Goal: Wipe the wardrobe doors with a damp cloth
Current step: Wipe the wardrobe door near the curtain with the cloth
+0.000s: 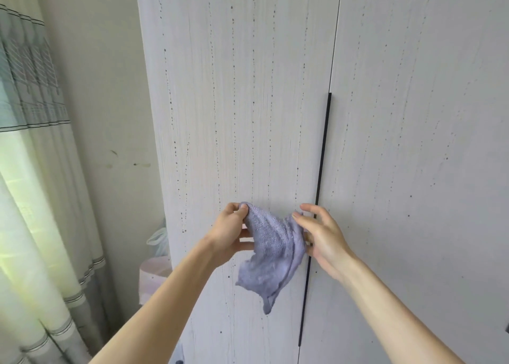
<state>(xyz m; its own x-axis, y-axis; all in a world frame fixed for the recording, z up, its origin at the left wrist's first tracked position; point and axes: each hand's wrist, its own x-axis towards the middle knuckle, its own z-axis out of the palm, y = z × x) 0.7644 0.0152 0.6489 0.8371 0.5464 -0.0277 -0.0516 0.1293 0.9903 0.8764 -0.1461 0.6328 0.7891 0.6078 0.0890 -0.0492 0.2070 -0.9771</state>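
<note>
**Head view: purple terry cloth point(275, 253) opened out ahead of the wipe**

Held up in the air in front of the left wardrobe door point(234, 102), just left of the long black handle strip point(322, 154) at the seam with the right wardrobe door point(413, 115). Cannot tell whether touching the panel; looks held just clear of it. Pinched at an upper corner in the left grip point(231, 226), thumb closed down over curled fingers. Clamped at the opposite edge in the right grip point(322, 237), thumb on the front of the fabric, lower fingers behind it, upper fingers lifted free. Left to sag in a loose point below both grips.

Likely reason for the two-handed hold: pulling the corners apart to spread or refold the bunched fabric, so as to offer a flat, fresh face rather than a wad. Judged a preparing step, with no wiping contact on show. Plenty left to do, by the look of it: dark specks and thin vertical drip lines all over both panels, above and below the grips. Worth minding next: gathering into one flat pad, pressing firmly, working down along the streaks, and keeping the hanging tail off the handle strip.

Off to the left, a pale wall point(104, 88) with a few marks, a banded curtain point(33, 115), and a pinkish container point(153, 275) with a plastic bag point(158, 239), tucked beside the wardrobe.
</note>
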